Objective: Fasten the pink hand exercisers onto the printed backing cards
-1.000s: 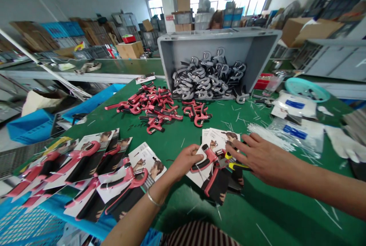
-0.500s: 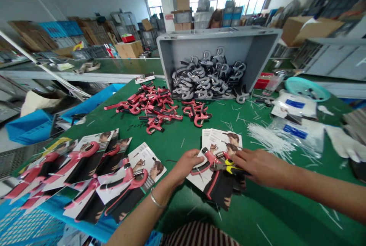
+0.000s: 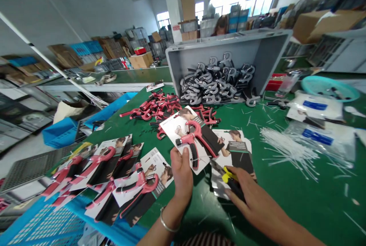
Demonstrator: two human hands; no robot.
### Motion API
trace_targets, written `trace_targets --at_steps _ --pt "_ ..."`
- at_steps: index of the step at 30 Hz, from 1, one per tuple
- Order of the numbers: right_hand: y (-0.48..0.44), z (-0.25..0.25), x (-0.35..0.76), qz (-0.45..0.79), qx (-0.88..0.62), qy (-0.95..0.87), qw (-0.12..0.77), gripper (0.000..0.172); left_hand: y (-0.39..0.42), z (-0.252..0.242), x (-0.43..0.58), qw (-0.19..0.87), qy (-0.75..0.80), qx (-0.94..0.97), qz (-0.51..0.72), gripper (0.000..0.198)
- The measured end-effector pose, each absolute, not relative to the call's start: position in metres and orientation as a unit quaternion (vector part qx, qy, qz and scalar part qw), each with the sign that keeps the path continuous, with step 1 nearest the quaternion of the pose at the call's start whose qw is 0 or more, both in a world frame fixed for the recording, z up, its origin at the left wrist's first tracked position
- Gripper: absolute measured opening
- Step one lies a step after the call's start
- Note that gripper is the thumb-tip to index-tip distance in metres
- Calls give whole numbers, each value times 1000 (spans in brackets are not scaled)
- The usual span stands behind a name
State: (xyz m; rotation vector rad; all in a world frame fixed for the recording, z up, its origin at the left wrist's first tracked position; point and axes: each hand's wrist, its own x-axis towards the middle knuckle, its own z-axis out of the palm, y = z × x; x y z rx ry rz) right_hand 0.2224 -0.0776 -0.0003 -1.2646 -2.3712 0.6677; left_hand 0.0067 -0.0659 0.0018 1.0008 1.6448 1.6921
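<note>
Okay so a carded pink grip (image 3: 188, 138) is pinched in the left hand (image 3: 182, 169), yellow-handled pliers (image 3: 228, 174) are held in the right hand (image 3: 251, 196), both toward the table's (image 3: 274, 188) near edge.

I couldn't read any txt for sure. Handwritten marks (image 3: 144, 132) on green tabletop (image 3: 286, 196) maybe began w/ a 2, rest unclear; print on the card (image 3: 208, 135) in my L hand (image 3: 183, 175) & red sign (image 3: 176, 28) on pillar (image 3: 172, 2) too small.
</note>
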Motion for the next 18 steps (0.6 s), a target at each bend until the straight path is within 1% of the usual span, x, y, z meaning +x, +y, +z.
trace_targets --at_steps 2,5,9,15,18 --pt "-80 1 214 230 -452 -838 202 48 -68 5 11 259 619 351 653 25" --pt "-83 4 204 227 -452 -834 221 48 -69 8 15 243 619 365 652 23" --pt "-84 4 200 248 -458 -823 226 48 -72 7 15 260 600 377 656 23" --pt "-86 -7 195 346 -451 -795 213 28 -73 -4 21 265 584 369 673 25" --pt "-95 -7 192 388 -407 -799 211 24 -67 -13 12 286 591 388 647 27"
